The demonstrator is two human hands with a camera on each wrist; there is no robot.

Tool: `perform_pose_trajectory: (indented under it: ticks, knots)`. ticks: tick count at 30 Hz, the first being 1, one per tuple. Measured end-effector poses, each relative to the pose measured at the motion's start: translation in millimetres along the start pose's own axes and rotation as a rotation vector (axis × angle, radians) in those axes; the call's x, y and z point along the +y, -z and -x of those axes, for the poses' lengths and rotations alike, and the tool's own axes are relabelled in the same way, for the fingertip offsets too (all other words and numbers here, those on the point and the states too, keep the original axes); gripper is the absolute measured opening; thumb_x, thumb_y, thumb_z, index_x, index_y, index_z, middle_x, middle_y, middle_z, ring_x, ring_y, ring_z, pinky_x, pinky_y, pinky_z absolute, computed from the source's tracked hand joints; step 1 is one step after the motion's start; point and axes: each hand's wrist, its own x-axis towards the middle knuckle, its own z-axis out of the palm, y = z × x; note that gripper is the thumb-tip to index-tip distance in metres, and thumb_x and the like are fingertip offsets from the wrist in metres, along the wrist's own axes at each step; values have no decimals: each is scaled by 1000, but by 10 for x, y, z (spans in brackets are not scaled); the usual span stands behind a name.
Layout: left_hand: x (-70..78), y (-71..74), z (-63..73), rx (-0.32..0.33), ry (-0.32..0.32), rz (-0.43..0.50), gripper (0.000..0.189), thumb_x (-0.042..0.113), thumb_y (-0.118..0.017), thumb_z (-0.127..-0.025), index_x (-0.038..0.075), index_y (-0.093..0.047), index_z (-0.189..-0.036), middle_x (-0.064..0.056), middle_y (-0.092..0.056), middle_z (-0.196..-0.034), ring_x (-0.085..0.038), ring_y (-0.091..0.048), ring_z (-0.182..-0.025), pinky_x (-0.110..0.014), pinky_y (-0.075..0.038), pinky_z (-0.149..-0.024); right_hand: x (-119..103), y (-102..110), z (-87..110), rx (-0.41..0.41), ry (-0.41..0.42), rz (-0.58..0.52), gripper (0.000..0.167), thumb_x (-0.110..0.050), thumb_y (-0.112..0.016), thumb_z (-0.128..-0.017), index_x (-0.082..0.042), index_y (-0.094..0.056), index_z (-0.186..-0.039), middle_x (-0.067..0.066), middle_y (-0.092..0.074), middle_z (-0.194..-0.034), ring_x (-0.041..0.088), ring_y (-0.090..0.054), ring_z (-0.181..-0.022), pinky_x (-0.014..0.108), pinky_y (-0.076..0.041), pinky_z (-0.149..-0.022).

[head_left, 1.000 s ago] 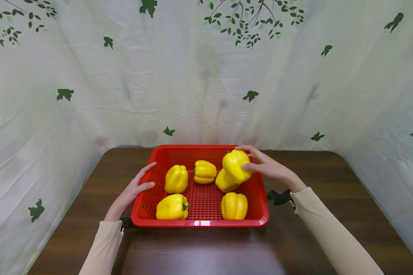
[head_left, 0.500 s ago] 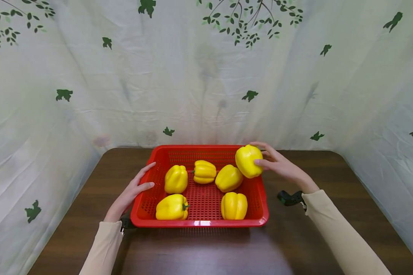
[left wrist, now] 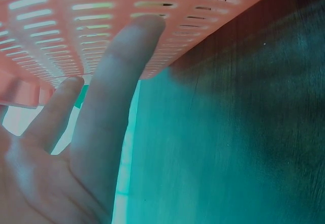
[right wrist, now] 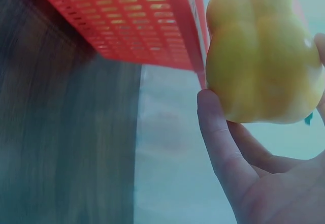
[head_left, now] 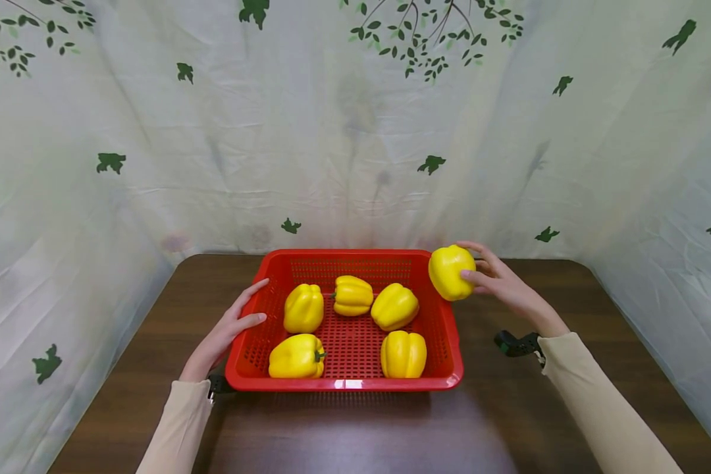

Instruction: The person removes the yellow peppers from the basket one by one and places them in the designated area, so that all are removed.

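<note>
A yellow bell pepper is held in my right hand by thumb and fingers, above the far right corner of the red basket. The right wrist view shows this lobed pepper close up, with the thumb against its lower edge. At the basket's left side, my left hand rests with its fingers extended. In the left wrist view those fingers lie across the slotted basket wall. Several more yellow bell peppers, including one at the front right, lie inside the basket.
The basket stands on a dark brown wooden table. A pale curtain with green leaf prints hangs close behind the table's back edge and along both sides. Black wrist cameras sit on both wrists, the right one standing out over the table.
My right hand has moved the yellow bell pepper rightward and slightly up, from above another pepper to the basket's right rim. My left hand has stayed at the left side.
</note>
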Motion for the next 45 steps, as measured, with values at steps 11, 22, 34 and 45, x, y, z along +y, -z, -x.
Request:
perform_pose_trajectory:
  ticks: [11,22,34,45]
  knots:
    - [2,9,-14,-7,-4,-1,70,14,-54,-96,22,-15,-153,-22,-22,-147,-44,-45,-120,-49,-52,-83,140,138,103,47,-17,-18,60,-24,-52,-100,-19,-21,-151,26,-31,-141,37,-41,-117,35,-51,-87]
    - [-2,-12,9,13,8,-3,70,13,-54,-95,27,-16,-152,-19,-23,-148,-44,-44,-122,-49,-51,-85,375,197,164,68,-39,2,59,-25,-50,-100,-16,-20,-150,30,-29,-140,40,-40,-118,41,-50,-89]
    - [0,-16,13,11,-1,-2,70,14,-55,-95,26,-15,-152,-19,-23,-148,-46,-43,-122,-49,-51,-84,591,186,191,94,-92,2,63,-27,-52,-99,-13,-18,-150,31,-27,-140,43,-39,-119,37,-50,-89]
    - [1,-26,14,20,13,7,69,14,-55,-95,30,-17,-151,-17,-26,-147,-42,-47,-120,-50,-51,-83,764,171,178,109,-128,33,65,-29,-54,-98,-13,-18,-150,26,-15,-150,47,-29,-128,57,-42,-95]
